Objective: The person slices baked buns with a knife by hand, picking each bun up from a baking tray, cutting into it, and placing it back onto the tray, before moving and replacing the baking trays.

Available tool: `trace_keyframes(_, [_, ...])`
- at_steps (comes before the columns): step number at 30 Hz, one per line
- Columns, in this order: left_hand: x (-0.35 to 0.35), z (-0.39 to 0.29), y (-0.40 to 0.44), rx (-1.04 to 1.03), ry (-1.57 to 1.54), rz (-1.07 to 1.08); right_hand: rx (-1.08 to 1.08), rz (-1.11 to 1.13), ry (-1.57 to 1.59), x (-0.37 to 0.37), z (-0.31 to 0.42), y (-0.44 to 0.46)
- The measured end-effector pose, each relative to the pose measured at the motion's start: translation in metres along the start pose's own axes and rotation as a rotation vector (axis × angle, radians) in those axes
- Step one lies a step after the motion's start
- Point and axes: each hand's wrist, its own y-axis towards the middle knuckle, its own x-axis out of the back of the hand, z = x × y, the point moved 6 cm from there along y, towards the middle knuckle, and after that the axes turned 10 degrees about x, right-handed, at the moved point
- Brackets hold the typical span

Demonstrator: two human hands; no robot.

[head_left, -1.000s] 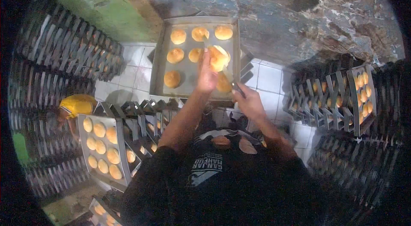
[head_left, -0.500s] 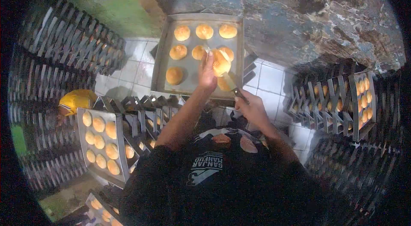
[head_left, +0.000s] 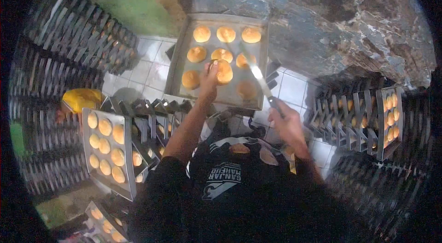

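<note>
In my left hand [head_left: 210, 82] is a round golden bun [head_left: 224, 72], gripped at its left side over the front middle of a metal baking tray [head_left: 183, 95]. Whether this bun touches the tray I cannot tell. My right hand [head_left: 286, 122] is wrapped round the dark handle of a long-bladed knife [head_left: 258, 76]. The blade points up and left across the tray's right side, apart from the held bun. More buns [head_left: 226, 34] sit in rows on the tray, and one bun [head_left: 247, 89] lies at its front right corner.
Left of me stands a rack with a bun-filled tray [head_left: 105, 147] on top. Another loaded tray [head_left: 391, 113] tops a stack at right. A person in a yellow garment [head_left: 82, 100] is at far left. A peeling wall [head_left: 331, 22] rises behind the tray.
My right hand has drawn back to the right, taking the knife away from the bun. My left hand has lowered the bun and moved slightly left and toward me.
</note>
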Motion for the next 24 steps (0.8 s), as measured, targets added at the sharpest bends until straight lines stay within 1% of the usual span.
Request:
trace_keyframes(1, [0.016, 0.012, 0.008, 0.033, 0.035, -0.065, 0.009, -0.044, 0.02, 0.006, -0.008, 0.002])
trace_keyframes(2, [0.031, 0.018, 0.009, 0.046, 0.035, -0.08, 0.014, -0.088, 0.041, 0.008, -0.014, 0.003])
trace_keyframes(3, [0.038, 0.02, 0.008, 0.099, 0.15, -0.047, -0.002, -0.096, -0.024, 0.009, -0.011, 0.004])
trace_keyframes(4, [0.042, 0.023, 0.007, 0.149, 0.262, -0.011, -0.009, -0.085, -0.026, 0.006, -0.015, 0.006])
trace_keyframes(5, [0.048, 0.026, 0.006, 0.203, 0.343, -0.021, -0.028, -0.075, -0.009, 0.003, -0.023, 0.008])
trace_keyframes(6, [0.059, 0.037, 0.014, 0.212, 0.337, -0.031, -0.048, -0.065, 0.006, -0.001, -0.032, 0.009])
trace_keyframes(7, [0.067, 0.038, 0.025, 0.054, 0.564, -0.068, -0.056, -0.053, 0.0, -0.005, -0.042, 0.011])
trace_keyframes(9, [0.081, 0.036, 0.035, -0.097, 0.782, -0.111, 0.056, -0.02, -0.061, -0.014, -0.04, 0.016])
trace_keyframes(10, [0.09, 0.022, 0.034, -0.235, 0.822, -0.216, 0.053, -0.011, -0.066, -0.016, -0.033, 0.018])
trace_keyframes(11, [0.099, 0.009, 0.031, -0.371, 0.861, -0.321, -0.022, -0.021, -0.094, -0.017, -0.027, 0.016])
trace_keyframes(12, [0.104, -0.001, 0.027, -0.361, 0.858, -0.326, -0.099, -0.031, -0.123, -0.018, -0.023, 0.014])
trace_keyframes(14, [0.118, -0.031, 0.014, -0.47, 1.108, -0.567, -0.079, -0.021, -0.13, -0.022, -0.022, 0.015])
trace_keyframes(15, [0.132, -0.03, 0.02, -0.457, 1.224, -0.651, -0.053, -0.018, -0.13, -0.023, -0.021, 0.016])
trace_keyframes(16, [0.146, -0.022, 0.028, -0.458, 1.222, -0.655, -0.05, -0.016, -0.132, -0.025, -0.022, 0.016])
trace_keyframes(18, [0.18, 0.011, 0.056, -0.036, 1.255, -0.575, -0.016, -0.002, -0.157, -0.029, -0.022, 0.021])
trace_keyframes(19, [0.187, 0.014, 0.06, -0.045, 1.251, -0.582, -0.006, -0.003, -0.158, -0.03, -0.021, 0.022])
trace_keyframes(20, [0.191, 0.026, 0.067, 0.064, 1.256, -0.409, -0.061, 0.003, -0.081, -0.033, -0.025, 0.023])
trace_keyframes(21, [0.186, 0.026, 0.065, 0.111, 1.257, -0.327, -0.115, 0.011, -0.002, -0.036, -0.029, 0.024])
trace_keyframes(22, [0.176, 0.02, 0.059, 0.159, 1.255, -0.245, -0.102, 0.012, 0.0, -0.037, -0.03, 0.025])
trace_keyframes(24, [0.141, 0.001, 0.036, -0.03, 1.304, -0.282, -0.007, 0.016, -0.025, -0.039, -0.031, 0.029])
